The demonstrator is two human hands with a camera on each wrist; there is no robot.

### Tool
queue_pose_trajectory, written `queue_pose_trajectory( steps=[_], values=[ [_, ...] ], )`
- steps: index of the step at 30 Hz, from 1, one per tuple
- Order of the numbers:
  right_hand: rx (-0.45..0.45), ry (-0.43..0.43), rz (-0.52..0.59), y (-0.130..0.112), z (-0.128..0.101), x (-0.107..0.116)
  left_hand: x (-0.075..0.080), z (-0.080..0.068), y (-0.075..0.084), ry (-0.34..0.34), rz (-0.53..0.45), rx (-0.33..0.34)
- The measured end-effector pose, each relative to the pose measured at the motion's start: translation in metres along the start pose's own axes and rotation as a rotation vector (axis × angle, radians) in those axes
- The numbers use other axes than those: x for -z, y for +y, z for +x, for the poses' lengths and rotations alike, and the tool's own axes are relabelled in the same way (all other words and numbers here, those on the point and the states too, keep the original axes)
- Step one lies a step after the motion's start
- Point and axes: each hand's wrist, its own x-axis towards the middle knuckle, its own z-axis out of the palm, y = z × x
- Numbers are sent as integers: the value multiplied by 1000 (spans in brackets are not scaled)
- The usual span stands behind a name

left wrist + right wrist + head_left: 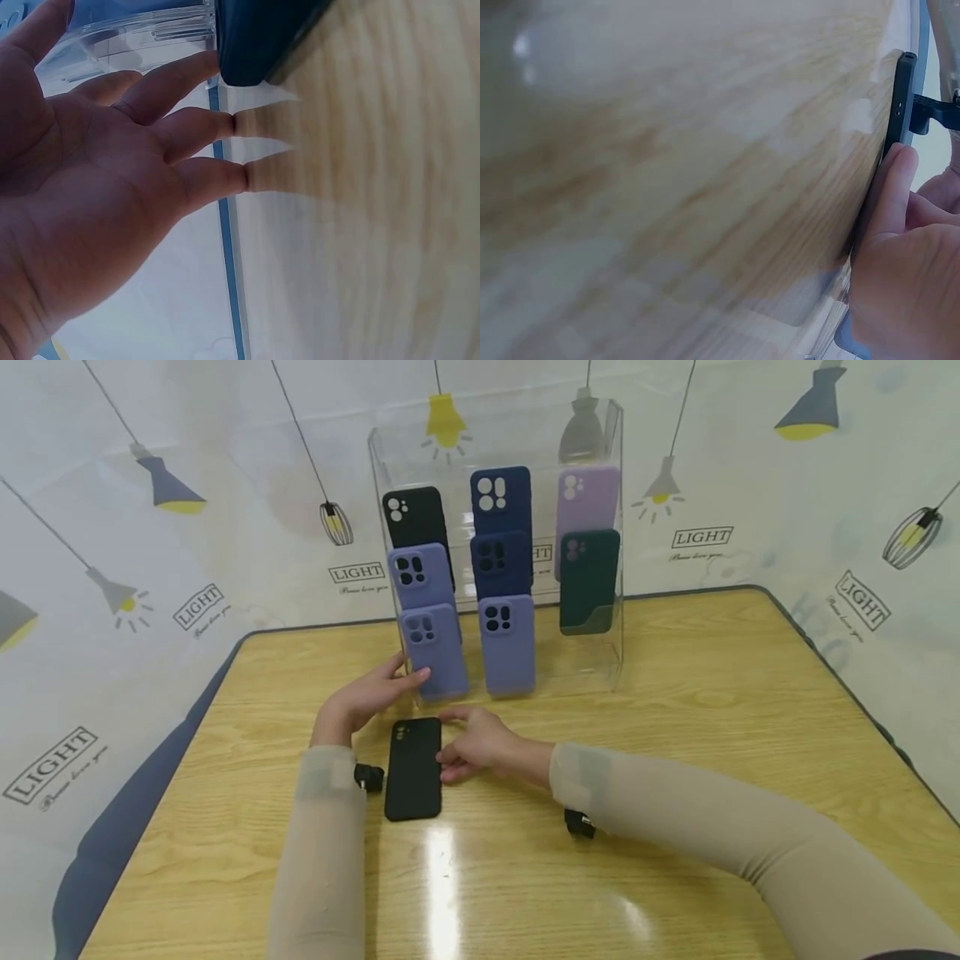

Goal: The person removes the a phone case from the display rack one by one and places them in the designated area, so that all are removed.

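Note:
A black phone case (412, 781) lies flat on the table, back side up, camera cutouts toward the display stand. My right hand (486, 742) touches its right edge, one finger reaching to the top corner; in the right wrist view a digit lies along the edge of the case (902, 94). At the stand's lower left is my left hand (371, 695), its thumb over the edge of the lower lavender phone case (438, 660). The left wrist view shows the left hand's fingers spread and nearly straight, their tips at the tabletop, beside a dark corner (251, 45).
A clear acrylic stand (618, 460) holds several phone cases in three columns: a black one (420, 518), navy ones (510, 510), lavender ones, a lilac one (600, 497) and a dark green one (590, 581). Behind the wooden table (712, 710) hangs a lamp-printed cloth (255, 568).

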Motion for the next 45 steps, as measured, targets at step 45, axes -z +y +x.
queue_pose_trajectory(
  steps=[45],
  values=[
    [356, 367, -920, -90, -39, 137, 2, 1, 1, -23, 0, 3]
  ],
)
